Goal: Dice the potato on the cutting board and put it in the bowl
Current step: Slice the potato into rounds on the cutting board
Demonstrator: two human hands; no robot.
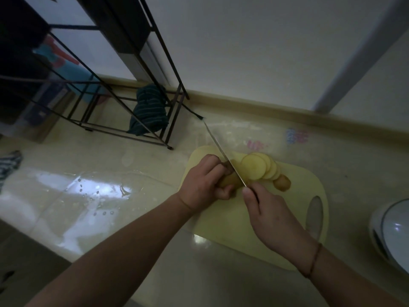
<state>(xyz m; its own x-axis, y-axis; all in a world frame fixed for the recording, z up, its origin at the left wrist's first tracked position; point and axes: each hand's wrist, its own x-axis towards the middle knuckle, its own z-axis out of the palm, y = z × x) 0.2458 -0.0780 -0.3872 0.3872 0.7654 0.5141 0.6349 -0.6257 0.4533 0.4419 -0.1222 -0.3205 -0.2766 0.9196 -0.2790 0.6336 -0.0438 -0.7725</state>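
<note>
step: slicing | potato (230, 181) on cutting board (223, 227), left hand (204, 182) curled round it to steady | right hand (269, 214) grips knife (223, 154) | slices (256, 168) fanned beside blade | bowl (391, 231) right of board

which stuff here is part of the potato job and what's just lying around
In use:
potato, held by left hand
knife, in right hand
slices
end piece
board
bowl, at right edge

Lying about:
rack
striped cloth on rack
second cloth, far left
</note>
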